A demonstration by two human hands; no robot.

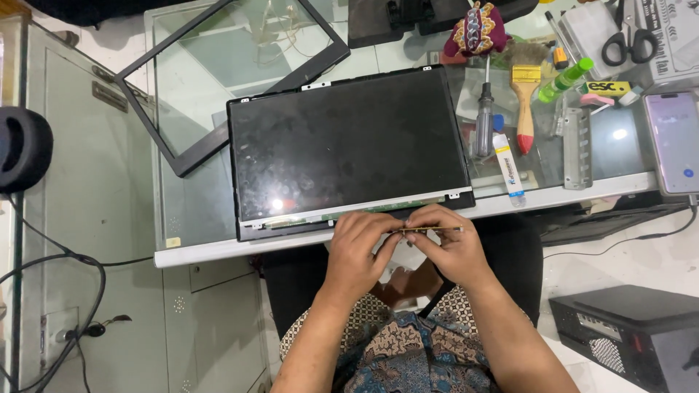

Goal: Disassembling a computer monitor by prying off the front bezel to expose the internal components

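- Strip [429, 230], thin and dark, is sitting pinched between both hands just below the laptop screen panel [346, 149].
- I'm seeing left hand [358, 247] and right hand [453, 244] gripping it at the glass table [182, 211] edge.
- Screwdriver [485, 109] and brush [525, 102] are lying to the right.

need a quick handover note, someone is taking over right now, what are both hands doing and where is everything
Left hand and right hand: both pinch a thin narrow strip, held level just in front of the table edge.
Laptop screen panel: flat on the glass table, dark face up, its bottom edge nearest the hands.
Empty black bezel frame: already off, lying behind and to the left of the panel.
Screwdriver, brush and scissors: to the right, untouched.
Phone: far right.
Left: the strip is not yet set down or attached anywhere.
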